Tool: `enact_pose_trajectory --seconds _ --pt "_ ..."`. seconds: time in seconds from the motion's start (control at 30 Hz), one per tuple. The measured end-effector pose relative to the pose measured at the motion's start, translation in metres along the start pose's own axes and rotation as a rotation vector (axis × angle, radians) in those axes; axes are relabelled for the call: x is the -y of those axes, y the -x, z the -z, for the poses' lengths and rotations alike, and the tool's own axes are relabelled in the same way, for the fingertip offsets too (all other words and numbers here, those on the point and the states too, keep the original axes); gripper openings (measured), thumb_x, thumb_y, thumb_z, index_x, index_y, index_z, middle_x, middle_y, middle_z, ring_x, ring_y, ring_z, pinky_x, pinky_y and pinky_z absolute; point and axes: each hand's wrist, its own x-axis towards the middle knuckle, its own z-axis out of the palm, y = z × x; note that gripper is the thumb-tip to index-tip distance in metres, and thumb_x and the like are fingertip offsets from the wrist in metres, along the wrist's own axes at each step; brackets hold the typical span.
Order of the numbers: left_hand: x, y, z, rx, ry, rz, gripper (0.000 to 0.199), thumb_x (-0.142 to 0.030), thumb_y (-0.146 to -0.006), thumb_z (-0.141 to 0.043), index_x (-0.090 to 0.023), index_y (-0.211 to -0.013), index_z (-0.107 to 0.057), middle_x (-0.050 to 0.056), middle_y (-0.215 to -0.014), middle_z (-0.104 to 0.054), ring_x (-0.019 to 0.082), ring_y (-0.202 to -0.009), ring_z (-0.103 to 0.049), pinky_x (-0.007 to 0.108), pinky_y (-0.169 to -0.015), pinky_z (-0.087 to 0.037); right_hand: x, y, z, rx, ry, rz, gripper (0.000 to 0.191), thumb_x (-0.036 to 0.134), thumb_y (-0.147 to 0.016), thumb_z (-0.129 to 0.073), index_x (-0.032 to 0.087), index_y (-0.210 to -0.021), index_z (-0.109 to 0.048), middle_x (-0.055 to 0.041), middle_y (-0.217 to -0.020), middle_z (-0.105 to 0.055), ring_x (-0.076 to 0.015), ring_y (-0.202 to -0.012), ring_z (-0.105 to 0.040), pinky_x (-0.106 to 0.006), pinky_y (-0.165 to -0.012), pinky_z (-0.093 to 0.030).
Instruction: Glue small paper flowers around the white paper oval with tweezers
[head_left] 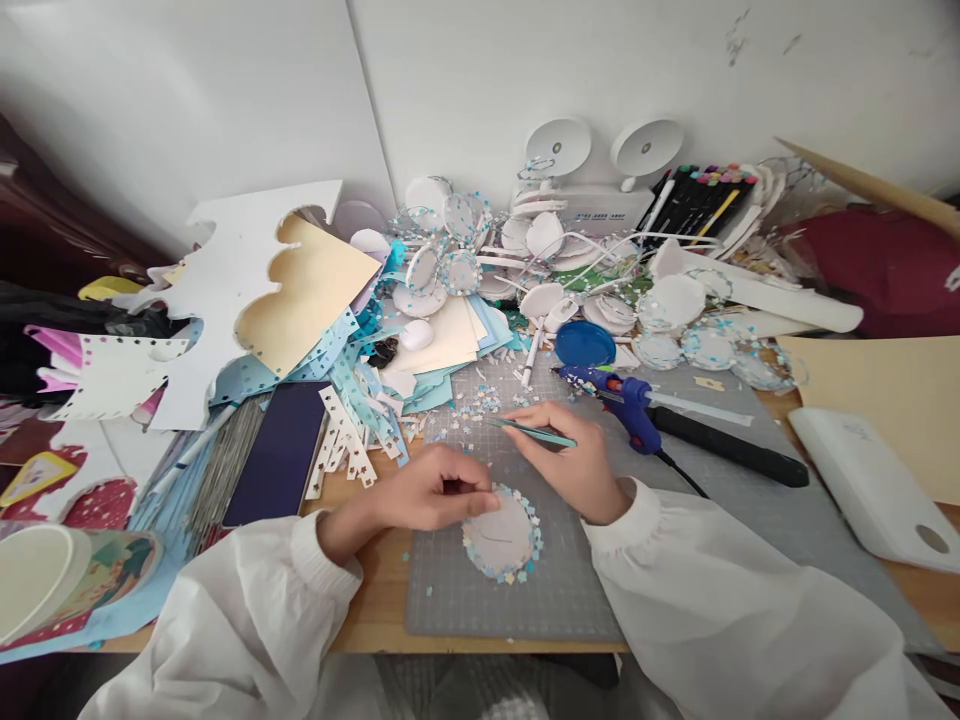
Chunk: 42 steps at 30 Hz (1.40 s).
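Observation:
A round white paper disc (501, 548) with small blue, white and cream paper stars around its rim lies on the grey cutting mat (450, 615). A short curved line shows on its face. My left hand (441, 488) pinches the disc's upper left edge between thumb and forefinger. Above and to the right, my right hand (562, 455) is closed on teal tweezers (546, 437). Their tips point left, towards loose paper stars (480, 400) scattered on the mat. From this view I cannot tell whether the tips hold a star.
A blue glue gun (637, 415), a black-handled tool (727, 448) and a blue lid (585, 344) lie beyond my right hand. Star-trimmed discs (457, 270) pile up at the back. Punched paper strips (345, 440) and a dark phone-like slab (276, 455) are left.

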Motion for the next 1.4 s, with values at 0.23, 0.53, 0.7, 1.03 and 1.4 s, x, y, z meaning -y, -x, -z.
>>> enact_pose_trajectory --seconds 0.23,0.53,0.7,1.03,1.4 --pt "0.001 -0.002 -0.004 -0.097 0.050 0.068 0.036 -0.037 -0.080 -0.066 -0.012 -0.058 -0.052 -0.004 -0.052 -0.042 0.006 -0.049 -0.033 0.020 -0.045 -0.024 -0.005 -0.001 -0.004 0.015 0.072 0.016 0.006 0.018 -0.081 -0.064 0.022 -0.077 -0.061 -0.0059 -0.088 -0.073 -0.0211 -0.085 -0.069 -0.035 -0.078 -0.055" --pt "-0.004 -0.003 -0.005 -0.149 0.180 0.073 0.039 -0.036 -0.078 -0.066 -0.015 -0.057 -0.042 -0.006 -0.053 -0.035 0.006 -0.049 -0.029 0.021 -0.046 -0.022 -0.004 -0.001 -0.003 0.017 0.028 0.008 0.007 0.018 -0.080 -0.065 0.022 -0.075 -0.063 -0.0040 -0.082 -0.073 -0.0197 -0.079 -0.070 -0.033 -0.073 -0.055" --pt "-0.006 -0.003 -0.002 -0.275 0.164 0.100 0.042 -0.039 -0.089 -0.050 -0.015 -0.055 -0.044 -0.004 -0.055 -0.035 0.008 -0.051 -0.030 0.023 -0.049 -0.023 0.000 -0.002 0.003 -0.048 -0.023 -0.007 0.007 0.019 -0.080 -0.066 0.022 -0.075 -0.063 -0.0040 -0.080 -0.073 -0.0194 -0.078 -0.069 -0.032 -0.072 -0.056" --pt "0.002 -0.009 0.006 -0.583 0.819 0.115 0.044 -0.038 -0.095 -0.035 -0.015 -0.060 -0.052 -0.006 -0.045 -0.026 0.008 -0.044 -0.020 0.024 -0.049 -0.017 -0.007 -0.001 -0.002 0.011 0.052 -0.002 0.007 0.020 -0.079 -0.068 0.023 -0.078 -0.061 -0.0048 -0.088 -0.073 -0.0216 -0.086 -0.070 -0.036 -0.080 -0.055" --pt "0.003 -0.009 0.007 -0.576 0.906 0.105 0.044 -0.036 -0.095 -0.035 -0.014 -0.061 -0.053 -0.006 -0.044 -0.026 0.008 -0.044 -0.021 0.022 -0.048 -0.019 -0.004 -0.002 0.000 -0.025 0.034 -0.020 0.009 0.020 -0.080 -0.066 0.023 -0.074 -0.061 -0.0038 -0.083 -0.073 -0.0207 -0.082 -0.069 -0.036 -0.078 -0.054"
